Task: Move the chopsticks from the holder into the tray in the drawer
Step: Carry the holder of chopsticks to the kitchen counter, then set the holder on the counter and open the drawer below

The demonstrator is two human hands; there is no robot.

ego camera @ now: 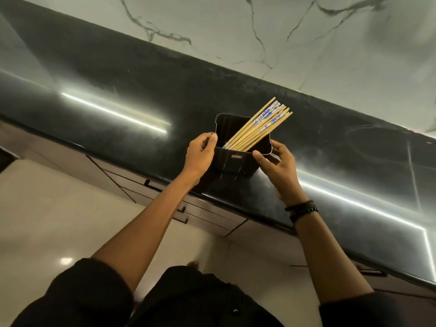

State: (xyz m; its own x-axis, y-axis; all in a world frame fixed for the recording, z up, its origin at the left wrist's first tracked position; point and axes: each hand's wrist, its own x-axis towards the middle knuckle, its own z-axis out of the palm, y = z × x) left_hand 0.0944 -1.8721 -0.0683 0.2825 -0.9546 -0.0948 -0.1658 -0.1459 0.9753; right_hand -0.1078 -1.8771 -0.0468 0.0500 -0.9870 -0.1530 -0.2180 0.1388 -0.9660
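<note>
Gripping the holder [236,161] from both sides, your hands meet at the centre of the frame. Your left hand [200,153] is on the holder's left wall: thumb on the top rim near the corner, fingers curled in beside it, pinching that edge. Your right hand [277,165] is at the right front corner: thumb laid against the front wall just under the rim, fingers curved round the right side wall.

Holder: black, box-shaped, open on top, small label on its front face. It sits at the near edge of the dark glossy surface [118,90]; whether its base rests fully on it or is a little raised, I cannot tell.

Chopsticks [259,126]: all in the holder, one bundle, leaning up and to the right, tips down in the lower left of the box, top ends sticking out past the far right rim. Most are plain light wood; several have blue-and-white patterned tops.

Surface runs as a diagonal band from upper left to lower right, with bright strip-light reflections [113,109] on it. Marbled white wall [306,31] above. Below the surface edge, drawer fronts [165,197] with dark handles [181,214], all shut. Pale shiny floor [59,208] at lower left. Dark bracelets [302,207] on your right wrist; black sleeves [82,291] pushed up both arms.
</note>
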